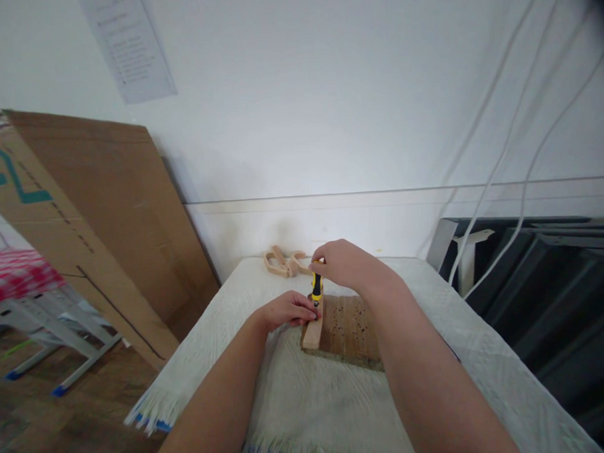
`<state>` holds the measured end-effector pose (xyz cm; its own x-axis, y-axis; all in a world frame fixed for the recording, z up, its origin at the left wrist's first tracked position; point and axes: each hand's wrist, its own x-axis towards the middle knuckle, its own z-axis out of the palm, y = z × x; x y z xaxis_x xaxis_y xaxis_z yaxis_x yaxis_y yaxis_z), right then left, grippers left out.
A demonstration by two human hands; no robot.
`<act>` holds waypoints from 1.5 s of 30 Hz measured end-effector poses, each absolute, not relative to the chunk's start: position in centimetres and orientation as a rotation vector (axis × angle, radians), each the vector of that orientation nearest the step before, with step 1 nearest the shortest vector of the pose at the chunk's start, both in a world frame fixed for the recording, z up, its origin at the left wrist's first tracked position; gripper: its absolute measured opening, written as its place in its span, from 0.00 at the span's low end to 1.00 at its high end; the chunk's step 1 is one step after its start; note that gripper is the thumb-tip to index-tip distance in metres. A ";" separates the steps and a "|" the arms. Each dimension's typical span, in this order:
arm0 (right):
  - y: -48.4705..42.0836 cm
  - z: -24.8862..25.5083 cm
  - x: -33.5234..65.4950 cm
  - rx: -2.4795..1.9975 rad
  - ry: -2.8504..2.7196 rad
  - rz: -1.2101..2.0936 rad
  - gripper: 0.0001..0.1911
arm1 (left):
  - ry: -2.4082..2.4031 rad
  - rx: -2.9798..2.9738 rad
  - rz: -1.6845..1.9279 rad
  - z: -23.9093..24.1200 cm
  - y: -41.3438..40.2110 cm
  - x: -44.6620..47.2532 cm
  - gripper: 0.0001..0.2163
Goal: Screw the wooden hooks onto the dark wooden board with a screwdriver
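Observation:
My right hand (344, 263) grips the top of a black and yellow screwdriver (316, 286), which stands upright with its tip pointing down. Under the tip lies a pale wooden strip (313, 334), resting along the left side of a brown wooden board (351, 328) dotted with dark holes. My left hand (291, 308) is closed at the screwdriver's lower end, its fingertips against the strip. Whatever it pinches there is too small to make out. Behind the hands, several curved light wooden pieces (283, 262) lie near the wall.
A white fringed cloth (212, 364) covers the table. A tall cardboard box (111, 215) leans on the left, beside a stand with a red checked cloth (18, 275). Dark panels (560, 295) and white cables (508, 137) are at the right. The wall (298, 133) rises behind.

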<state>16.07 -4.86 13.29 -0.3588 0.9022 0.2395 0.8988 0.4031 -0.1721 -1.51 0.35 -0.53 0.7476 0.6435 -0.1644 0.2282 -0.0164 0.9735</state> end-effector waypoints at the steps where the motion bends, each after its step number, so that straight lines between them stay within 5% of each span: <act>1: -4.9 13.3 16.1 -1.540 -2.391 0.023 0.14 | 0.721 1.590 0.378 -0.6 0.4 -1.5 0.12; 45: -5.1 13.6 16.3 -1.675 -2.329 0.033 0.19 | 0.719 1.554 0.391 -0.7 0.4 -1.4 0.12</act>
